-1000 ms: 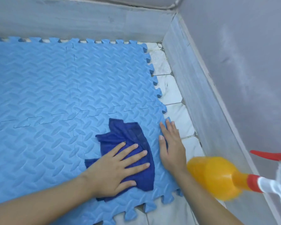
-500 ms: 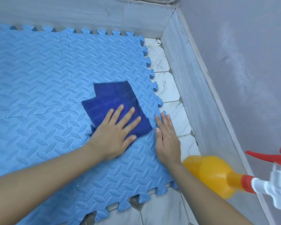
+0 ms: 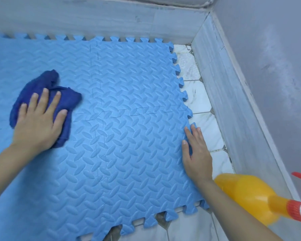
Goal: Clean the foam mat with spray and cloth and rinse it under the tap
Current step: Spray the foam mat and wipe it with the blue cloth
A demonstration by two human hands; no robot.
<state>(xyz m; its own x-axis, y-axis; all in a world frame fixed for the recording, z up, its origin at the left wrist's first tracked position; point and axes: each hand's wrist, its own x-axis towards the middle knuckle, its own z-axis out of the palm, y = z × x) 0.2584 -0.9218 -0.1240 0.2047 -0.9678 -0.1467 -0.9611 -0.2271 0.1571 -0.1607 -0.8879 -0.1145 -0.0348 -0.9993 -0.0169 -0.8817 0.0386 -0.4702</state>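
A light blue foam mat (image 3: 129,127) of interlocking tiles covers the floor. A bunched dark blue cloth (image 3: 42,87) lies on its left part, and my left hand (image 3: 38,120) presses flat on the cloth, fingers spread. My right hand (image 3: 196,153) rests flat on the mat's right edge, holding nothing. An orange spray bottle (image 3: 247,195) with a red and white trigger head stands at the lower right, beside my right forearm.
White floor tiles (image 3: 198,100) show along the mat's right edge and at the bottom. A grey skirting and wall (image 3: 241,110) run close along the right, and another wall (image 3: 94,20) closes the far side, forming a corner.
My left hand has swept the cloth across the mat from near my right hand to the far left. The right hand has stayed on the mat's edge.
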